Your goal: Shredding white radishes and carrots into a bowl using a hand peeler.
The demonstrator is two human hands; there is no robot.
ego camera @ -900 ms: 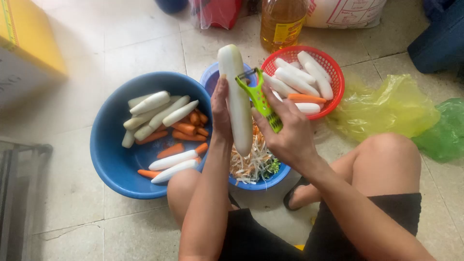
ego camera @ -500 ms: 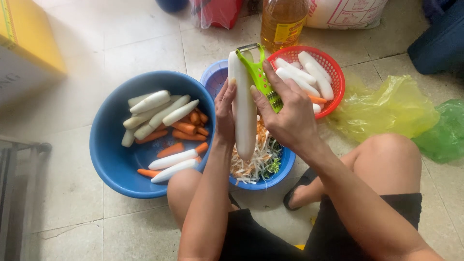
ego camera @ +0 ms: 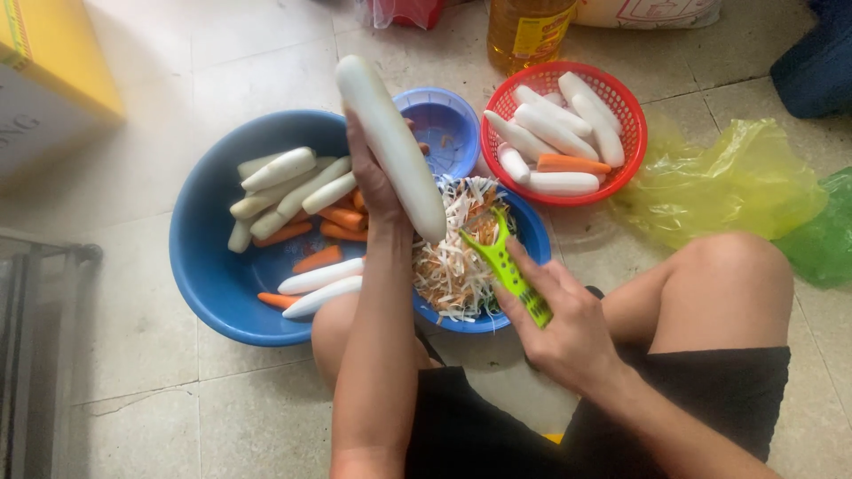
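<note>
The left hand (ego camera: 377, 191) grips a long white radish (ego camera: 390, 142), tilted above the blue bowl of shreds (ego camera: 524, 232) (white and orange strips). The right hand (ego camera: 564, 328), closed on a green peeler (ego camera: 504, 264), sits at that bowl's near rim. Left of it, a big blue basin (ego camera: 200, 275) holds radishes and carrots; beyond it, a red basket (ego camera: 621, 168) holds more, and a small blue basket (ego camera: 439, 124) is almost bare

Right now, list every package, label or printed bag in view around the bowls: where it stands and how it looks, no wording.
Cardboard box: top left on the floor, yellow top, pale printed side.
Oil bottle: top centre behind the red basket, amber, with a yellow label.
Sack: top right edge, white with red print.
Plastic package: top edge, clear over red, mostly cut off.
</note>
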